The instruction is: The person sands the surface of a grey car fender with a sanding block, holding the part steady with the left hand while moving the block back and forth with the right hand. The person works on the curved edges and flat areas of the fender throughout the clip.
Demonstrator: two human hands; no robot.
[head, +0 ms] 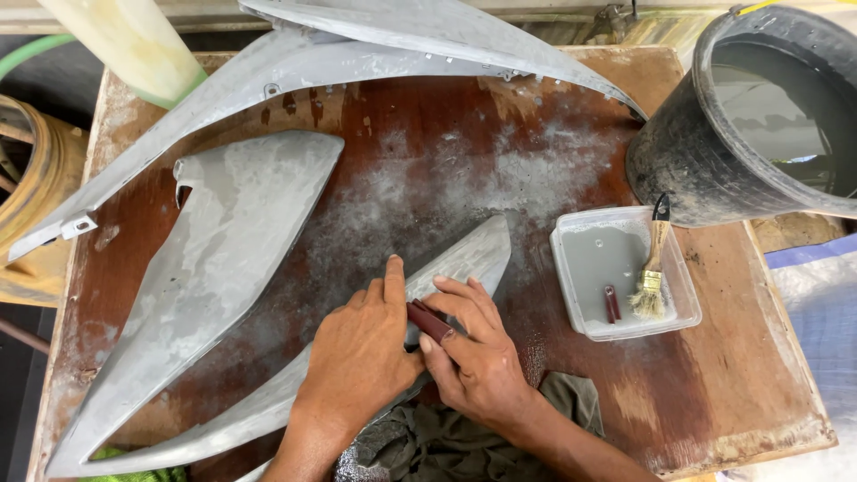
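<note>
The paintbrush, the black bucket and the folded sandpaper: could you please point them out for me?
paintbrush (654,261), head view, on its wooden handle.
black bucket (687,152), head view, on its outer wall.
folded sandpaper (430,321), head view, on the dark red strip between the hands.
</note>
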